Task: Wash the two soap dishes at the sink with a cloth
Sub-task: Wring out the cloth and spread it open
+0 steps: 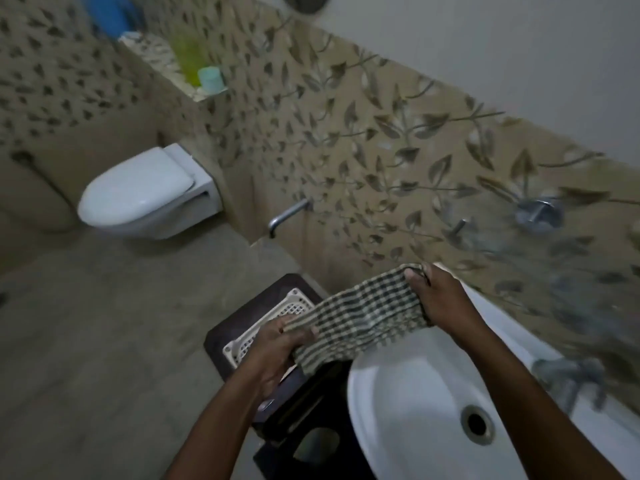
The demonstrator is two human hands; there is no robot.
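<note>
One cream perforated soap dish point(287, 308) seen, on dark stool point(252, 303) left of sink point(398, 393); second not made out. Washing apparently not begun: no dish in basin, no water seen. Checked cloth point(363, 320) stretched between hands. Left hand point(280, 351) curled, pinching near end; right hand point(446, 303) gripping far end above sink rim.

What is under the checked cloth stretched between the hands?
A cream perforated soap dish on a dark stool shows beneath the cloth. The cloth and the left hand cover its middle and right side, so a second dish, if there, cannot be seen.
</note>
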